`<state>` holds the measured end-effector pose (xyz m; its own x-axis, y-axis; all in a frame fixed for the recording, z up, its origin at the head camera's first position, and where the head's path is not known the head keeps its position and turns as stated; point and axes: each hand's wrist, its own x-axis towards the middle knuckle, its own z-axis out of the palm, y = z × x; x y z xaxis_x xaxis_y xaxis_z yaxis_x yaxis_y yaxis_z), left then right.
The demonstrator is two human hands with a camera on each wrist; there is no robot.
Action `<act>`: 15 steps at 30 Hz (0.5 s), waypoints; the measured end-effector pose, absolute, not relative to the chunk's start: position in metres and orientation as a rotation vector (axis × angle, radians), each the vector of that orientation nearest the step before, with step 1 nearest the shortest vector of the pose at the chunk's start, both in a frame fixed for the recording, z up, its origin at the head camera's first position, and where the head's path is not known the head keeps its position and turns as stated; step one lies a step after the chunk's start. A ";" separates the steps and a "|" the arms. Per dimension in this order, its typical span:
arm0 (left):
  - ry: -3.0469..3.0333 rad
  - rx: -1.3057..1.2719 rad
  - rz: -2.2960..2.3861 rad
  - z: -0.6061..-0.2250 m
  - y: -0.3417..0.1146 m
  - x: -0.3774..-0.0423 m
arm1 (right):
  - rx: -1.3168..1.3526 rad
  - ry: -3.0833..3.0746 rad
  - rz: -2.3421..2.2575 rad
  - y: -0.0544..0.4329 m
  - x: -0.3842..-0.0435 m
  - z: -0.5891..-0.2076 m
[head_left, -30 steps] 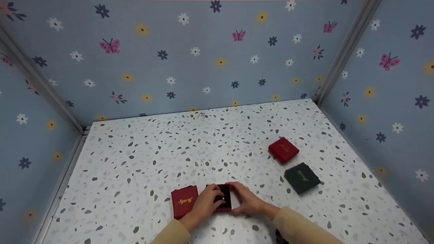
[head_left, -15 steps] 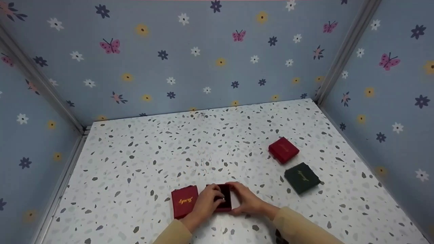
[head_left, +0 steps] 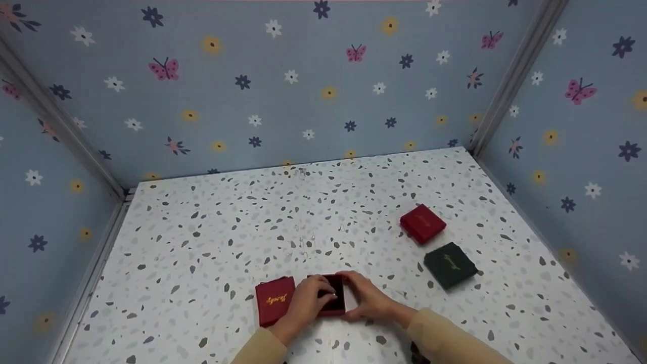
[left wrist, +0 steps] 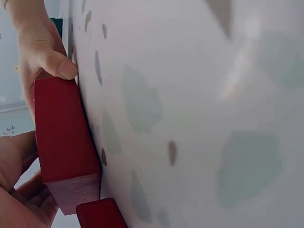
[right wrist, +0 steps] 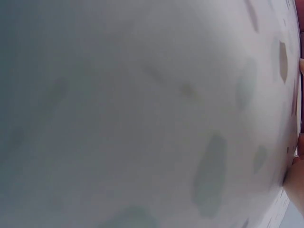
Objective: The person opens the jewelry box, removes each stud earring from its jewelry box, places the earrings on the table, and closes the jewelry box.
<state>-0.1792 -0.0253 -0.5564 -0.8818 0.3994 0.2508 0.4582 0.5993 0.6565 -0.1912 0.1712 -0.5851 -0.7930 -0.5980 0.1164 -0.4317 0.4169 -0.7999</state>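
Note:
A small red jewelry box point(head_left: 339, 306) with a dark lining stands uncovered near the front of the table. My right hand point(head_left: 371, 298) grips its right side, thumb at the near corner and fingers at the far one. Over its left part is my left hand point(head_left: 307, 302), fingers curled down into the box. A tiny shiny piece point(head_left: 333, 293) glints at the left fingertips; it looks like a ring, too small to be sure. In the left wrist view the box wall point(left wrist: 64, 128) hides the fingertips. A red lid point(head_left: 274, 298) with gold lettering lies just left of the box.
Farther right on the speckled table point(head_left: 202, 253) lie another red box point(head_left: 423, 224) and a dark green box point(head_left: 450, 265), both closed. Flower-patterned walls point(head_left: 303, 76) enclose the back and sides. The right wrist view shows mostly blurred tabletop.
My left fingers have shifted very slightly at the lining, and the shiny glint has moved a little. My right hand and the boxes have stayed in place.

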 end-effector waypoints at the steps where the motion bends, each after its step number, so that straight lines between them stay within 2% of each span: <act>1: -2.737 -0.734 -1.176 -0.556 -0.025 -0.180 | -0.916 2.484 -1.315 0.171 -0.191 -0.585; 8: -2.741 -0.733 -1.249 -0.550 -0.025 -0.183 | -0.970 2.499 -1.319 0.171 -0.191 -0.585; 15: -2.750 -0.666 -1.363 -0.546 -0.025 -0.185 | -0.909 2.505 -1.288 0.170 -0.191 -0.584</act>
